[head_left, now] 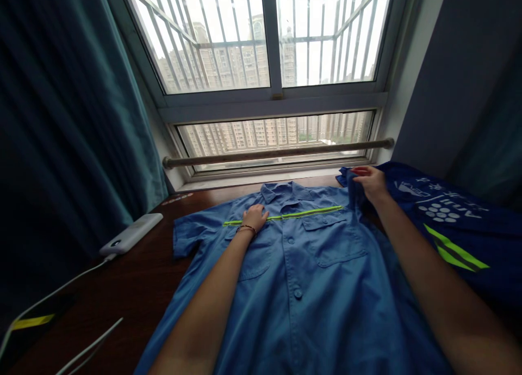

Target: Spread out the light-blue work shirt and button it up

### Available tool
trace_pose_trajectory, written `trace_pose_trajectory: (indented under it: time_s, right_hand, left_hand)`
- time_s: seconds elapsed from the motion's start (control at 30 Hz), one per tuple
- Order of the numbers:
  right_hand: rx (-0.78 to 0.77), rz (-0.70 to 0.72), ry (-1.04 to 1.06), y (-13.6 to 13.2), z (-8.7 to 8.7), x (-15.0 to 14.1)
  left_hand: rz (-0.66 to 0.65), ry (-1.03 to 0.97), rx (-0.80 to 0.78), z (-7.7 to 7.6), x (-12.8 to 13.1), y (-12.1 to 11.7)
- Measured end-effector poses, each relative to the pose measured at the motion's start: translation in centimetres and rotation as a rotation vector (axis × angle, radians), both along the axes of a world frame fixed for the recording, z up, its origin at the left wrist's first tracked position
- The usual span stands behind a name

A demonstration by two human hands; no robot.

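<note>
A blue short-sleeved work shirt (261, 309) lies front up, collar toward the window, with buttons, two chest pockets and a yellow-green stripe across the chest. My left hand (255, 217), a beaded bracelet at its wrist, rests on the chest near the stripe with its fingers laid on the cloth. At the shirt's right shoulder, my right hand (369, 180) pinches the sleeve, which is lifted and folded inward. The other sleeve (187, 233) is spread out on the left.
A darker blue garment (448, 217) with white print and reflective strips lies on the right. On the left, a white power bank (132, 234) has a cable plugged in. The wooden surface (118, 288) meets a window with a rail (277, 153); a teal curtain (122, 146) hangs left.
</note>
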State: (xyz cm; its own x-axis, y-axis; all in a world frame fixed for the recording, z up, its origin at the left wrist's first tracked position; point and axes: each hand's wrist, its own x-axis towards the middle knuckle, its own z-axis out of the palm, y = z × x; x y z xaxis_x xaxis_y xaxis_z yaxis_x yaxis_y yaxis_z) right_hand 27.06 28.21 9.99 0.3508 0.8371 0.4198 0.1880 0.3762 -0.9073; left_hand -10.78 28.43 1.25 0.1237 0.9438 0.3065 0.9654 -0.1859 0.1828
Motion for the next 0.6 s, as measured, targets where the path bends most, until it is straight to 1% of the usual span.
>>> trace_pose_trajectory:
  time_s: [0.03,0.07,0.1,0.13,0.17,0.2,0.23,0.27,0.3,0.33,0.37,0.4,0.47,0.5,0.53,0.6]
  right_hand:
    - [-0.013,0.234,-0.132,-0.4,0.5,-2.2]
    - [-0.058,0.457,-0.286,-0.8,1.0,-4.2]
    - [-0.072,0.608,-0.412,-1.2,1.4,-5.8]
    - [-0.050,0.666,-0.484,-1.5,1.7,-6.9]
    - [-0.007,0.645,-0.518,-1.7,1.9,-7.5]
    - [0.048,0.552,-0.520,-1.6,1.8,-7.5]
    - [0.087,0.411,-0.512,-1.3,1.5,-7.1]
    - [0.095,0.255,-0.518,-0.8,0.8,-6.4]
    - [0.066,0.110,-0.552,-0.3,0.0,-5.6]
    - [0.006,-0.003,-0.620,0.2,-1.2,-4.7]
    - [-0.064,-0.056,-0.722,0.7,-2.5,-4.0]
    - [-0.132,-0.048,-0.841,1.1,-3.9,-3.4]
    - [-0.227,0.062,-1.073,1.5,-6.6,-2.9]
    - [-0.253,0.097,-1.137,1.5,-7.7,-2.9]
    - [-0.272,0.114,-1.177,1.5,-8.5,-2.9]
    - [-0.301,0.081,-1.192,1.4,-9.4,-3.2]
  left_hand:
    - [0.000,0.000,0.000,0.0,0.0,0.0]
    - [0.000,0.000,-0.002,0.0,0.0,0.0]
    - [0.001,0.000,-0.004,0.0,0.0,0.0]
    - [0.001,0.000,-0.007,0.0,0.0,0.0]
    - [0.000,0.000,-0.008,0.0,0.0,0.0]
    - [-0.001,-0.001,-0.009,0.1,0.0,0.0]
    - [-0.002,-0.001,-0.010,0.1,0.0,0.0]
    - [-0.002,-0.002,-0.011,0.1,0.0,0.0]
    - [-0.002,-0.003,-0.012,0.1,0.0,-0.1]
    - [0.001,-0.004,-0.015,0.2,0.0,-0.1]
    - [0.004,-0.006,-0.018,0.2,0.0,-0.1]
    - [0.006,-0.010,-0.023,0.2,0.0,-0.1]
    - [0.005,-0.033,-0.036,0.3,-0.1,-0.1]
    - [0.003,-0.050,-0.043,0.3,-0.1,-0.1]
    - [-0.001,-0.066,-0.048,0.3,-0.1,-0.2]
    - [-0.006,-0.092,-0.052,0.2,-0.1,-0.2]
